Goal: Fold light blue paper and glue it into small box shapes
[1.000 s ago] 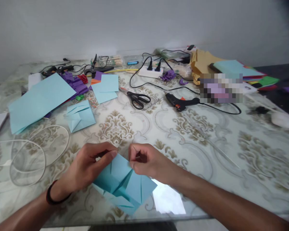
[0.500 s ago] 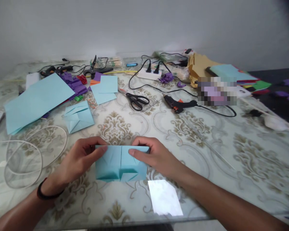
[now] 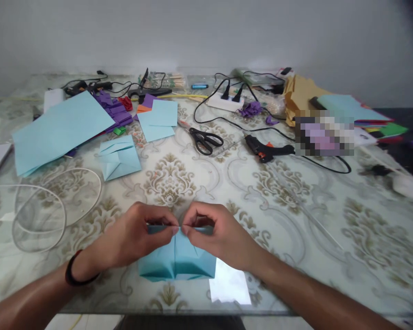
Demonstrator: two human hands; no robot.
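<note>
A folded light-blue paper piece [image 3: 177, 261] lies near the table's front edge. My left hand [image 3: 137, 236] and my right hand [image 3: 215, 233] meet at its top middle. Both pinch the paper's upper edge with thumb and fingertips, the fingertips almost touching each other. A black band sits on my left wrist. The paper's top edge is partly hidden under my fingers.
The glass-topped patterned table [image 3: 296, 220] carries a second folded blue piece [image 3: 119, 158], large blue sheets [image 3: 60, 130], smaller blue squares [image 3: 158, 119], black scissors [image 3: 204, 140], a black glue gun [image 3: 266, 149], a power strip [image 3: 227, 101], white wire loops [image 3: 48, 206] and coloured paper stacks [image 3: 351, 112].
My hands slid from the paper's outer top corners to its top middle and now pinch there. Earlier the piece was lifted and half open; it lies flatter now.
</note>
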